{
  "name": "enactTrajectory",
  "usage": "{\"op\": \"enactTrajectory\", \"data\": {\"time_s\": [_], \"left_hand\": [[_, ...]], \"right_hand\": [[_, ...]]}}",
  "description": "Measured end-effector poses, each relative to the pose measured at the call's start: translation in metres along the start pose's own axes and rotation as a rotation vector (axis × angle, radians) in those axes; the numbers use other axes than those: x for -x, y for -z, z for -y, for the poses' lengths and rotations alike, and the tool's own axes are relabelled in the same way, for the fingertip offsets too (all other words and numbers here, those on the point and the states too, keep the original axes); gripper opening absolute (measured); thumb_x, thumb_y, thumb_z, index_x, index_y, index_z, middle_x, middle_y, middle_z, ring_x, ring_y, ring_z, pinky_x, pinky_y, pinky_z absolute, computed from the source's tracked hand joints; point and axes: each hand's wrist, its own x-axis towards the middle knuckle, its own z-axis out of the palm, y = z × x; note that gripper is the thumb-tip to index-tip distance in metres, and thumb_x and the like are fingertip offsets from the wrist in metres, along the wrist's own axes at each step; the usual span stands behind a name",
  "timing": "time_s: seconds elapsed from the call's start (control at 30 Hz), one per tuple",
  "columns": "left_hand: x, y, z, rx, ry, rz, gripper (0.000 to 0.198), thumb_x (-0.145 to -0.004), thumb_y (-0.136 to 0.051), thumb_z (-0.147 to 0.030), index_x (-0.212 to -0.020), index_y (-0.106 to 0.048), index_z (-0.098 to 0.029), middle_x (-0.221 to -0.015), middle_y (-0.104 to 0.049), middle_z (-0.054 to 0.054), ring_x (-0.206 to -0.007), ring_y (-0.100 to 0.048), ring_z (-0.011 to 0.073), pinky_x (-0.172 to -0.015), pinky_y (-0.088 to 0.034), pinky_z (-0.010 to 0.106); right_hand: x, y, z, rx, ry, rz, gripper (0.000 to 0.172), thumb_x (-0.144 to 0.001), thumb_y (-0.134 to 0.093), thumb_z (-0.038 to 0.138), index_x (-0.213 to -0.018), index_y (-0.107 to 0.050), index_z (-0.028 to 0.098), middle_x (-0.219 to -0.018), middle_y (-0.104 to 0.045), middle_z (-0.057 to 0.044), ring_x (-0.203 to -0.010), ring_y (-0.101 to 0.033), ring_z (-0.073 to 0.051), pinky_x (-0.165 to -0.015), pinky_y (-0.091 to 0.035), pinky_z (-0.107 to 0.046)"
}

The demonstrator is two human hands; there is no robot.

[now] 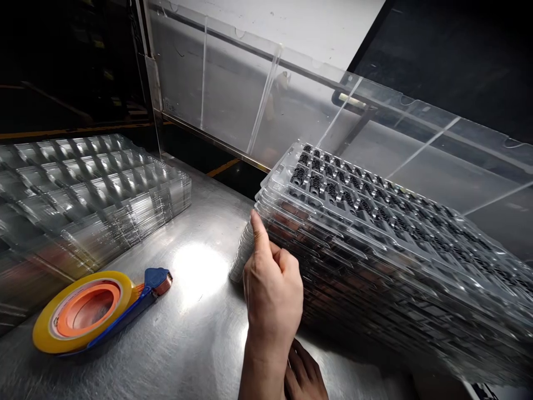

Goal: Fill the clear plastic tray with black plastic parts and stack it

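My left hand (272,289) reaches in from the bottom middle. One finger is stretched out, its tip at the left front corner of a tall stack of clear plastic trays (266,194); the other fingers are curled. I see nothing held in it. Dark spring-like or ribbed black parts (315,186) fill the pockets of the top tray. Under my wrist, dark fingers (306,369) show in shadow; I cannot tell whether they are my right hand or a reflection in the metal.
Left stands a stack of clear trays (125,216) with no parts visible in its top one. A yellow tape roll on a blue dispenser (120,328) lies before it on the metal tabletop (200,333). Behind the filled stack rises a clear plastic panel (233,100).
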Motion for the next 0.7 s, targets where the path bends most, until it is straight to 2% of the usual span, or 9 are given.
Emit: {"op": "enactTrajectory", "data": {"time_s": [0.07,0.13,0.37,0.47,0.53,0.6,0.7], "left_hand": [[0.001,0.001,-0.001,0.037,0.015,0.023,0.077,-0.081,-0.05,-0.014,-0.15,-0.016,-0.022,-0.062,-0.046,-0.006,-0.052,-0.044,0.0101,-0.058,-0.041,0.022],[0.002,0.002,-0.002,0.053,0.029,0.034,0.077,-0.082,-0.05,-0.015,-0.15,-0.015,-0.022,-0.062,-0.046,-0.006,-0.052,-0.043,0.0097,-0.057,-0.041,0.022],[-0.004,0.007,-0.006,0.019,0.062,0.009,0.077,-0.077,-0.054,-0.011,-0.148,-0.026,-0.022,-0.062,-0.048,-0.004,-0.059,-0.043,0.0132,-0.062,-0.04,0.025],[-0.008,0.012,-0.012,0.043,0.07,0.029,0.073,-0.079,-0.054,-0.014,-0.147,-0.029,-0.024,-0.062,-0.044,-0.005,-0.058,-0.042,0.0117,-0.06,-0.039,0.024],[-0.011,0.017,-0.017,0.192,0.13,0.071,0.07,-0.082,-0.053,-0.018,-0.147,-0.029,-0.026,-0.063,-0.041,-0.006,-0.053,-0.038,0.0091,-0.052,-0.036,0.021],[-0.015,0.024,-0.023,0.462,0.252,0.108,0.068,-0.081,-0.056,-0.021,-0.145,-0.033,-0.025,-0.065,-0.038,-0.007,-0.051,-0.033,0.0066,-0.045,-0.029,0.019],[-0.023,0.032,-0.034,0.824,0.423,0.113,0.063,-0.075,-0.063,-0.017,-0.135,-0.047,-0.02,-0.071,-0.042,-0.005,-0.054,-0.038,0.0052,-0.041,-0.027,0.016]], "right_hand": [[0.024,-0.001,-0.001,0.021,-0.008,0.014,0.048,-0.086,-0.048,0.047,-0.133,-0.05,0.037,-0.126,-0.061,0.0,-0.116,-0.056,-0.033,-0.079,-0.058,-0.042],[0.034,0.001,-0.003,0.029,0.011,0.025,0.05,-0.086,-0.05,0.046,-0.134,-0.051,0.031,-0.129,-0.059,-0.003,-0.113,-0.057,-0.031,-0.081,-0.056,-0.04],[0.016,0.012,-0.004,0.095,0.091,0.014,0.046,-0.088,-0.053,0.045,-0.127,-0.056,0.023,-0.129,-0.06,-0.005,-0.115,-0.054,-0.027,-0.088,-0.049,-0.034],[0.016,0.013,-0.006,0.088,0.118,0.005,0.046,-0.088,-0.052,0.047,-0.127,-0.056,0.022,-0.129,-0.059,-0.005,-0.117,-0.053,-0.025,-0.09,-0.047,-0.033],[0.016,0.013,-0.009,0.093,0.138,-0.009,0.047,-0.087,-0.053,0.047,-0.126,-0.057,0.021,-0.13,-0.059,-0.005,-0.118,-0.052,-0.024,-0.09,-0.047,-0.031],[0.016,0.012,-0.011,0.109,0.146,-0.037,0.046,-0.087,-0.053,0.048,-0.124,-0.059,0.022,-0.128,-0.061,-0.005,-0.116,-0.054,-0.024,-0.088,-0.048,-0.03],[0.013,0.006,-0.002,0.104,0.126,-0.095,0.039,-0.088,-0.052,0.047,-0.118,-0.063,0.026,-0.12,-0.066,-0.002,-0.105,-0.062,-0.022,-0.077,-0.054,-0.029]]}}
